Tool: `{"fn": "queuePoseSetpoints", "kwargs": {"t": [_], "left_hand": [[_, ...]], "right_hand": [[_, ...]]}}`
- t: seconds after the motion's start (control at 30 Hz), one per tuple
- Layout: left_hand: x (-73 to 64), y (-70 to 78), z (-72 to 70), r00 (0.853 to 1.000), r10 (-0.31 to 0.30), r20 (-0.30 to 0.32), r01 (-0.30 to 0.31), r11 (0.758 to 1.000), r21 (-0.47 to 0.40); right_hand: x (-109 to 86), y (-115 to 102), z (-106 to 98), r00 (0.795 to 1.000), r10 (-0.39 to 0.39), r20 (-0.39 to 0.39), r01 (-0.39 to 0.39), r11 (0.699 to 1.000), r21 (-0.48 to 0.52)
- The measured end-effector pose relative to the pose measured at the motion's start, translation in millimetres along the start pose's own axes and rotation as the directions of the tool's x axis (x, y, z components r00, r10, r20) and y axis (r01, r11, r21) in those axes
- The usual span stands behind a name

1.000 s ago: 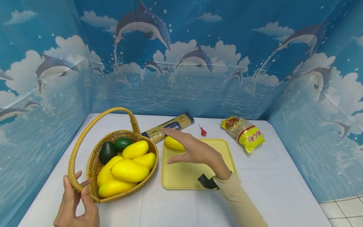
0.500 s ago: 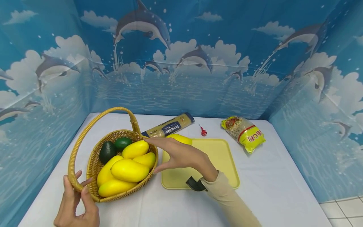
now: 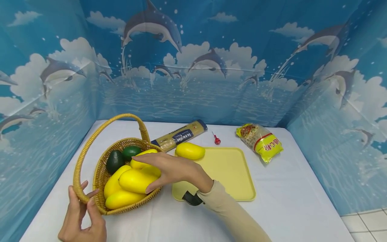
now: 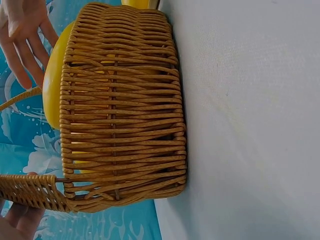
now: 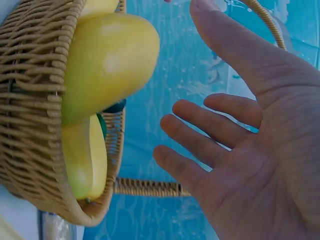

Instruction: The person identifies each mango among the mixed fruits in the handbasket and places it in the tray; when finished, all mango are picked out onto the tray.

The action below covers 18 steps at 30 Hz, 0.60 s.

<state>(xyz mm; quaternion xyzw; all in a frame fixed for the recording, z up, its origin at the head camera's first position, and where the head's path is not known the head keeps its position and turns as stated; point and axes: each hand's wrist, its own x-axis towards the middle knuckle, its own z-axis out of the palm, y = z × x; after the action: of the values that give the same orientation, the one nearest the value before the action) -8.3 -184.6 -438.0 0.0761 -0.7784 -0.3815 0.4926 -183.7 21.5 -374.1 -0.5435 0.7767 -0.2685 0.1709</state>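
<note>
Near the table's (image 3: pixel 290 188) left edge, the left hand (image 3: pixel 83 216) pinches the handle (image 3: pixel 79 160) of a wicker basket (image 4: pixel 125 107) heaped with yellow mangoes (image 3: pixel 134 180) and two dark green fruits (image 3: pixel 115 162). Fingers and thumb spread wide, the right hand (image 3: pixel 172 168) hangs over the mangoes. Another mango (image 3: pixel 189 151) lies in the far left corner of a yellow tray (image 3: pixel 225 174).

Six mangoes (image 3: pixel 134 180), five near the right fingers (image 3: pixel 151 160); two avocados (image 3: pixel 115 162), one basket (image 3: pixel 101 173), one tray (image 3: pixel 226 174), two packets (image 3: pixel 267 144), one lollipop (image 3: pixel 217 141)
</note>
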Motion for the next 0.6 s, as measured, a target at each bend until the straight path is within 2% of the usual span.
{"fn": "queuePoseSetpoints", "kwargs": {"t": [0.1, 0.23, 0.43, 0.6], "left_hand": [[-0.1, 1.4, 0.8, 1.000, -0.014, 0.007, 0.014, 1.000, 0.017], [-1.0, -0.9, 1.4, 1.000, -0.001, 0.010, 0.001, 1.000, 0.007], [-6.6, -15.9, -0.6, 0.999, 0.047, 0.008, -0.047, 0.998, -0.048], [-9.8, -27.2, -0.8, 0.998, 0.059, 0.012, -0.058, 0.996, -0.069]], "right_hand": [[6.3, 2, 6, 1.000, -0.019, 0.009, 0.019, 1.000, 0.006], [10.5, 5, 17, 1.000, -0.030, 0.007, 0.030, 1.000, 0.008], [13.7, 10, 33, 0.999, -0.049, -0.003, 0.049, 0.999, -0.002], [15.5, 13, 40, 0.999, -0.049, -0.013, 0.049, 0.999, 0.000]]}}
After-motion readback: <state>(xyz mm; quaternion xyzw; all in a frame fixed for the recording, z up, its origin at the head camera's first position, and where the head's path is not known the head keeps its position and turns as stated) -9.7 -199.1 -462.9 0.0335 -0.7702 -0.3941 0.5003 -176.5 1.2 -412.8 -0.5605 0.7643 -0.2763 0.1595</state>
